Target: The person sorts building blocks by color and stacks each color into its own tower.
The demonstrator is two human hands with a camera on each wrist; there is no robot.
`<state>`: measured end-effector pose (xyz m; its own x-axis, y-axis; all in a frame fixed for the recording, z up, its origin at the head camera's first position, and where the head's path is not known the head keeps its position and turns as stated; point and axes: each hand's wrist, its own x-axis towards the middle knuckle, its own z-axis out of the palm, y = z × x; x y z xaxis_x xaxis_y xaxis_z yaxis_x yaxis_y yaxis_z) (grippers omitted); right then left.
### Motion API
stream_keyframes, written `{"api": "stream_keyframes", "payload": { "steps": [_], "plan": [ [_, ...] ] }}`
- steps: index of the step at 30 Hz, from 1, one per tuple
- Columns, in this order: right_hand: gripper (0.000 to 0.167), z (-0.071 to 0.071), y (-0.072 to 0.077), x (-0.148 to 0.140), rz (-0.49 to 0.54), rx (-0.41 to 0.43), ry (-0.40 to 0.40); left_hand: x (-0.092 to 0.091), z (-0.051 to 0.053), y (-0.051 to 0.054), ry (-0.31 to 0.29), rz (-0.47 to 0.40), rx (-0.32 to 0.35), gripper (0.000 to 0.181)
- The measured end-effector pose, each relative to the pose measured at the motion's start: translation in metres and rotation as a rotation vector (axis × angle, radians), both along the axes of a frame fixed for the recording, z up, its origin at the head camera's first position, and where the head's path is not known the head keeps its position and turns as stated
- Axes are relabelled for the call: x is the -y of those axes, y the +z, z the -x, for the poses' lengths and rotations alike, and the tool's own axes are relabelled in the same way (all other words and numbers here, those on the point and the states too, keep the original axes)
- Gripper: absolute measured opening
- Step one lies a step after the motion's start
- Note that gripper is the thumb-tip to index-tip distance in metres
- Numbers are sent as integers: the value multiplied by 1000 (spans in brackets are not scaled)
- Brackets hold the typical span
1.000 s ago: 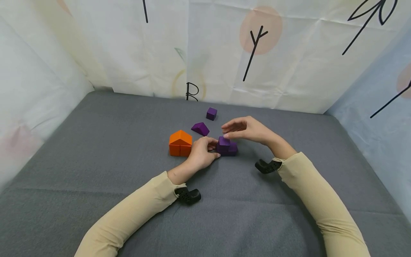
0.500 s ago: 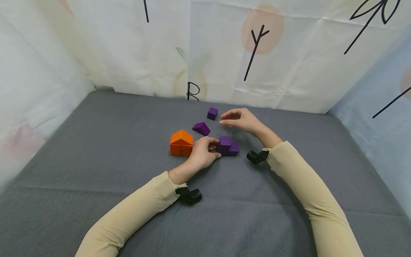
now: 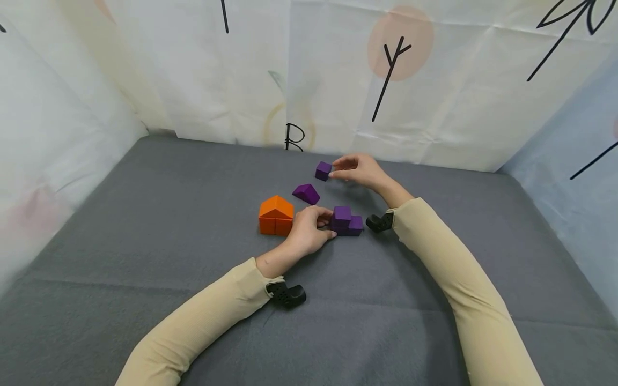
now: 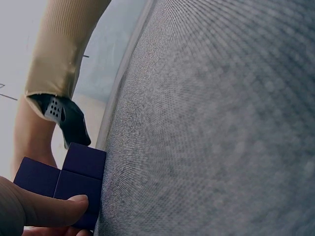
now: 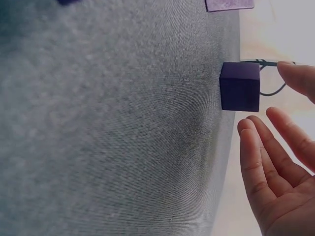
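A small stack of purple cubes (image 3: 355, 225) stands on the grey cloth, with one cube on top at the left end of the lower row. My left hand (image 3: 308, 229) holds the stack's left side, thumb at the front and fingers behind. The left wrist view shows that thumb (image 4: 66, 209) against a lower cube. Farther back, a loose purple cube (image 3: 323, 171) lies just left of my right hand (image 3: 361, 170). In the right wrist view, thumb and fingers are spread beside the loose cube (image 5: 240, 87), apart from it. A purple triangular block (image 3: 306, 194) lies between stack and loose cube.
Left of my left hand stands an orange block house (image 3: 276, 217), a triangular block on top of orange blocks, very near the hand. A printed white curtain (image 3: 217, 96) hangs along the far edge of the grey cloth (image 3: 169, 214). Each wrist bears a black camera (image 3: 288, 295).
My right hand has moved from above the stack back and left to the loose purple cube. My left hand stays at the stack. The view has shifted slightly.
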<state>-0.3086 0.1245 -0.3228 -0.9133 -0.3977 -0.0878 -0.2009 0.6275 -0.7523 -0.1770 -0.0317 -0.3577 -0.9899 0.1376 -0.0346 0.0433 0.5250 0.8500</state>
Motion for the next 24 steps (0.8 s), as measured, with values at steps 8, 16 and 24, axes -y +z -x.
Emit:
{"api": "stream_keyframes", "payload": {
  "steps": [8,16,24],
  "plan": [
    [51,8,2,10,-85,-24,25,0,0,0,2,-7,5,37],
    [53,14,-2,13,-140,-4,34,-1,-1,0,-8,-8,-4,36],
    [48,18,-3,17,-193,-23,14,1,-1,0,-9,-11,-2,36]
  ]
}}
